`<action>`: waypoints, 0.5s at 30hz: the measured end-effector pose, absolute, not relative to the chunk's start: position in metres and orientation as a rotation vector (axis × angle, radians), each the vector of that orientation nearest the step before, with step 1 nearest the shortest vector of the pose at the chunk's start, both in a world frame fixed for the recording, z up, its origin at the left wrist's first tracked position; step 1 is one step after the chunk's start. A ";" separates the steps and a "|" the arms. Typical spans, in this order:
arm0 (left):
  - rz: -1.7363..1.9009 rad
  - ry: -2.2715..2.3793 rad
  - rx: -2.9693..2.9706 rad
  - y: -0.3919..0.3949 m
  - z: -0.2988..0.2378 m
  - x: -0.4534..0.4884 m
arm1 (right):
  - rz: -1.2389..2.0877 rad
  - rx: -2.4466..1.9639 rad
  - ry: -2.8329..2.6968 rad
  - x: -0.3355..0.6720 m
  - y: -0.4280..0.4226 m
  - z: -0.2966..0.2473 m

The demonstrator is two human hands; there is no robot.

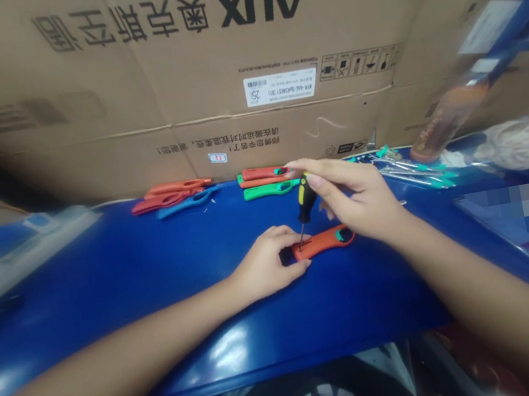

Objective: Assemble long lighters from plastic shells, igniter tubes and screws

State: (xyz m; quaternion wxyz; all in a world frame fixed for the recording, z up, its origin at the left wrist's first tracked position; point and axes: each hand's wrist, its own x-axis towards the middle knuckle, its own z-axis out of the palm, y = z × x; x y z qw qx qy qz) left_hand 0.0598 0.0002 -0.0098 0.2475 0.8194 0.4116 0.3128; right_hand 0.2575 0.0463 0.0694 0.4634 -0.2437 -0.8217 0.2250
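Observation:
An orange lighter handle [325, 242] with a teal trigger lies on the blue table in front of me. My left hand [270, 261] grips its left end between thumb and fingers. In my right hand [350, 194] is a small black and yellow screwdriver [307, 199], held nearly upright by its handle. The shaft points down onto the left end of the orange handle, and its tip appears to touch there. Whether a screw sits under the tip is too small to tell.
Red and green lighter handles [268, 190] lie behind my hands, with orange and blue shell pieces [187, 203] to their left. Metal rods with teal ends [417, 172] are at the back right, near a bottle [449, 120]. A cardboard wall [196, 94] stands behind the table.

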 end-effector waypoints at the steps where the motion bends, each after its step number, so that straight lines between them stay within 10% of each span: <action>1: 0.848 1.131 2.242 0.000 -0.010 0.060 | 0.680 -0.572 -2.066 0.258 0.046 0.070; 15: 0.856 1.147 2.281 0.000 -0.008 0.061 | 0.300 -0.357 -1.977 0.247 0.039 0.061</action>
